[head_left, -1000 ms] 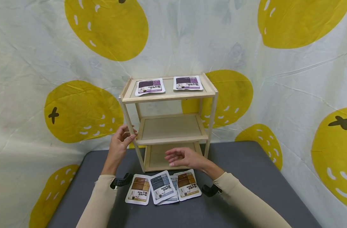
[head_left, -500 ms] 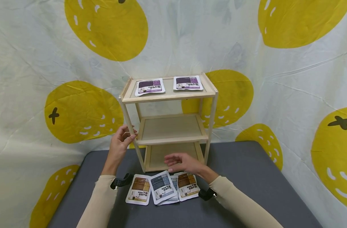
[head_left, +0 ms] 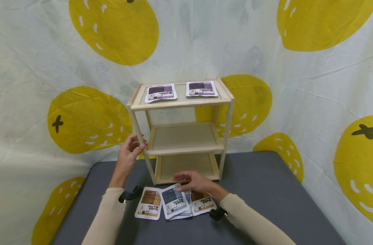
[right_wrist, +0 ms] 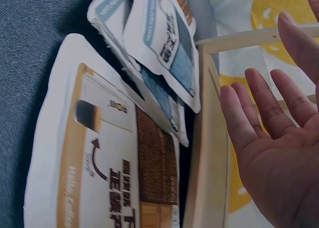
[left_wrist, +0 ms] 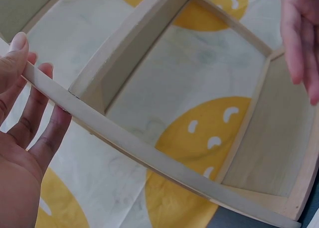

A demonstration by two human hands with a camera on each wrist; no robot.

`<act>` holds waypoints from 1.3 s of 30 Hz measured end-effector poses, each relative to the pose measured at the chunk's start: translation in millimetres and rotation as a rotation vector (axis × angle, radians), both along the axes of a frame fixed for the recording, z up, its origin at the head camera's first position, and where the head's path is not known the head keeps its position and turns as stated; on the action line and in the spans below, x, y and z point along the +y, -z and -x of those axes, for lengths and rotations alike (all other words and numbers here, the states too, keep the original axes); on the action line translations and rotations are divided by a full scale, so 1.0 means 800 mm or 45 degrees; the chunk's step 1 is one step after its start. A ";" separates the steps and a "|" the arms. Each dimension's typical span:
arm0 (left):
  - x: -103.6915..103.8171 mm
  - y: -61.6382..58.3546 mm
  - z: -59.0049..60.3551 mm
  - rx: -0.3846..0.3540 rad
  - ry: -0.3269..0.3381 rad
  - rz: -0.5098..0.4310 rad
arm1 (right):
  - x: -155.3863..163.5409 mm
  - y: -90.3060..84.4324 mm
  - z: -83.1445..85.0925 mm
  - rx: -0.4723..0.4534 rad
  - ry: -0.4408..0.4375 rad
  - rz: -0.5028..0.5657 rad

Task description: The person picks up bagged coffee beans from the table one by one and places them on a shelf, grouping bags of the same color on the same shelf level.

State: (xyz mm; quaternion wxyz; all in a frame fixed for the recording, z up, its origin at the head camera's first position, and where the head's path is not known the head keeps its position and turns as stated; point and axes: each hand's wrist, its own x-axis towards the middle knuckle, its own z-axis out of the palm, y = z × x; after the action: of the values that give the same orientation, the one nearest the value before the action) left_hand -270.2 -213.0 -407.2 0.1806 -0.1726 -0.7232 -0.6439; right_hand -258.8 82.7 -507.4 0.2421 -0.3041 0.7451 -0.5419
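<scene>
Rack [head_left: 181, 131]: three wooden shelves, standing upright at the back of the grey table [head_left: 266, 190], against the lemon-print cloth [head_left: 36, 68].

Your left hand [head_left: 129, 151] is at the rack's front left post [head_left: 140, 136], level with the middle shelf [head_left: 183, 137]. The left wrist view shows the post [left_wrist: 124, 138] lying across your fingers [left_wrist: 35, 113], with the thumb on its near side. The fingers are only lightly bent; a loose hold, not a clamp.

Your right hand [head_left: 193, 180] hovers palm down over the packets in front of the rack. Its fingers are straight and slightly spread, and it holds nothing. The right wrist view shows the open palm [right_wrist: 279, 158] above the packets; you cannot tell whether a fingertip touches one.

Four packets lie on the table just before the bottom shelf [head_left: 186, 166]:
- brown packet [head_left: 149, 203], leftmost, flat;
- blue packet [head_left: 174, 200], overlapping a second blue packet [head_left: 187, 204] beneath it;
- second brown packet [head_left: 203, 202], rightmost, partly under your right hand.

Two purple packets lie flat on the top shelf [head_left: 181, 98]: one at the left [head_left: 160, 92], one at the right [head_left: 201, 88], well apart from each other.
</scene>
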 end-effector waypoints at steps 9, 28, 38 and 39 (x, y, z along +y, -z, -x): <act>0.000 -0.001 0.000 0.000 -0.003 0.005 | -0.011 0.021 -0.004 0.028 0.011 0.004; 0.001 0.002 -0.002 -0.001 0.001 0.006 | -0.030 0.044 -0.023 0.298 0.094 -0.249; 0.001 0.001 0.001 0.015 -0.009 0.010 | -0.032 0.046 -0.030 0.545 0.032 -0.470; 0.001 0.001 0.001 0.014 -0.011 0.010 | -0.032 0.045 -0.031 0.564 0.018 -0.476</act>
State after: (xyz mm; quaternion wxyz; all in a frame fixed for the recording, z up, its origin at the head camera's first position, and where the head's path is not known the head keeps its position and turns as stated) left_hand -271.1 -212.5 -407.6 0.1867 -0.1739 -0.7254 -0.6393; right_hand -234.2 57.1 -543.4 0.1216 -0.3601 0.8689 -0.3171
